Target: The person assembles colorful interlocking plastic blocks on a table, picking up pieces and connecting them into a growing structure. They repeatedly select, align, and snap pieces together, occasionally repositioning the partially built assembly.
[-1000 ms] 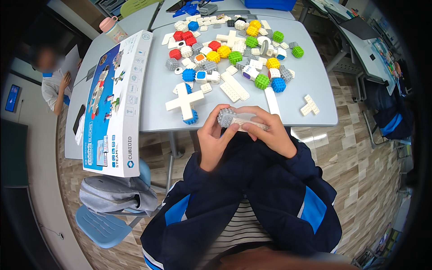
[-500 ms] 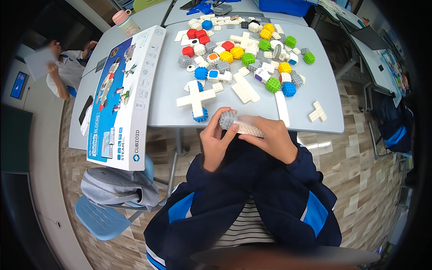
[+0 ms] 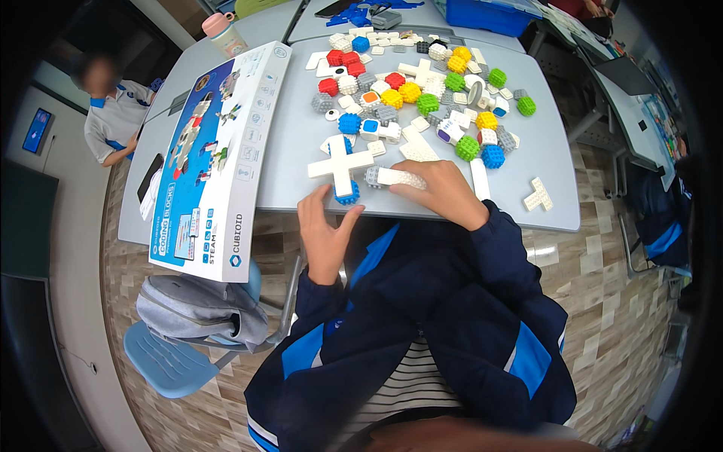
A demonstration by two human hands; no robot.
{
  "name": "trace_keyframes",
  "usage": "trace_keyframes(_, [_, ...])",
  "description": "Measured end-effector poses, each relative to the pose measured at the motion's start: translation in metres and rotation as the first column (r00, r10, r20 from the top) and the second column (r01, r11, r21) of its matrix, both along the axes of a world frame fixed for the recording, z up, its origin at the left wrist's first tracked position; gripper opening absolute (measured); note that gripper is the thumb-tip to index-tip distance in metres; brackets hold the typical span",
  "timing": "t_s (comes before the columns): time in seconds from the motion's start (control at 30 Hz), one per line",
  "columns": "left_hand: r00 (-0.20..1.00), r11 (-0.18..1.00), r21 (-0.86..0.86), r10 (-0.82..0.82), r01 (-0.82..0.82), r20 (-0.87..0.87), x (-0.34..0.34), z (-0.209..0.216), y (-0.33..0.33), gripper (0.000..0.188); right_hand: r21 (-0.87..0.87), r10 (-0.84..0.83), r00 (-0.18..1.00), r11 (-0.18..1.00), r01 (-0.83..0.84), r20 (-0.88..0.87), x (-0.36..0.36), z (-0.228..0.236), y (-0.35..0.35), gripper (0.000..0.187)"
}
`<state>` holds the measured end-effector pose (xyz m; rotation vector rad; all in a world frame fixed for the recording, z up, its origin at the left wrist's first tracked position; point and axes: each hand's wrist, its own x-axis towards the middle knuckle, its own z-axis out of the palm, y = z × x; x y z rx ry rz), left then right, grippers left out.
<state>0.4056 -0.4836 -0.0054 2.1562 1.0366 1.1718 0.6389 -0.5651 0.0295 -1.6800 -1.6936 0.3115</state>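
Observation:
My right hand [image 3: 446, 192] grips one end of a white building-block strip [image 3: 396, 178] just above the table's near edge. A grey studded block [image 3: 371, 178] sits at the strip's left end. Beside it lies a white cross-shaped piece [image 3: 341, 166] with a blue studded block [image 3: 346, 196] under its near arm and another blue part showing at the far arm. My left hand [image 3: 325, 239] is open, thumb and fingers apart around the near end of the cross. Whether its fingertips touch the blue block is hard to tell.
Coloured studded blocks [image 3: 428, 104] and white pieces cover the table's [image 3: 290, 181] middle. A large kit box [image 3: 248, 188] stands at the left, near a pink-lidded bottle [image 3: 224, 34]. A white T-shaped piece [image 3: 538, 195] lies at the right. A grey backpack [image 3: 199, 309] rests on a chair. Another person [image 3: 113, 120] is at far left.
My left hand has let go of the grey block and moved left toward the cross, opening. My right hand has carried the strip with the grey block forward, next to the cross.

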Motion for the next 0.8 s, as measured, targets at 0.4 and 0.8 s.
trace_keyframes(0.4, [0.994,0.988,-0.146,-0.026,0.042,0.108,0.016,-0.009,0.020,0.034,0.080,0.024,0.999,0.997,-0.022,-0.029,-0.008,-0.017,0.022,0.042])
trace_keyframes(0.8, [0.989,0.996,0.048,-0.067,0.074,-0.131,0.005,0.012,0.016,0.044,0.057,-0.002,1.000,0.998,0.002,0.006,0.002,-0.011,0.011,0.038])
